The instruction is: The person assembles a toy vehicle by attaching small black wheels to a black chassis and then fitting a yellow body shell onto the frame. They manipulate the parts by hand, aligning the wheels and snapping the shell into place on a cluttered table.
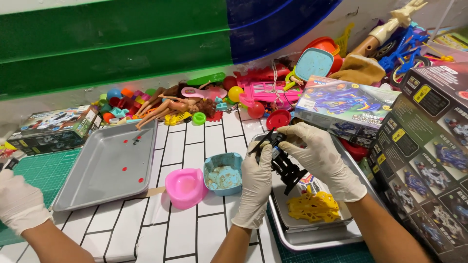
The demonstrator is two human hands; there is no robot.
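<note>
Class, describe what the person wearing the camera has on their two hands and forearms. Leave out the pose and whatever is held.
Both the left hand and the right hand wear thin, off-white disposable gloves, slightly wrinkled, ending at the wrist. Past the glove cuffs the forearms are bare: no sleeves, watch or bands show. The gloves carry no markings.

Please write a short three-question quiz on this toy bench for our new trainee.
1. True or false: both of the wearer's gloved hands hold the black toy car frame.
2. Which lies in the tray under the hands? A) a yellow plastic part sheet B) a doll C) a red ball
3. What colour is the small potty beside the blue one?

Key:
1. True: the left hand and right hand both grip it.
2. A: the yellow plastic part sheet.
3. Pink: the pink potty.
</note>
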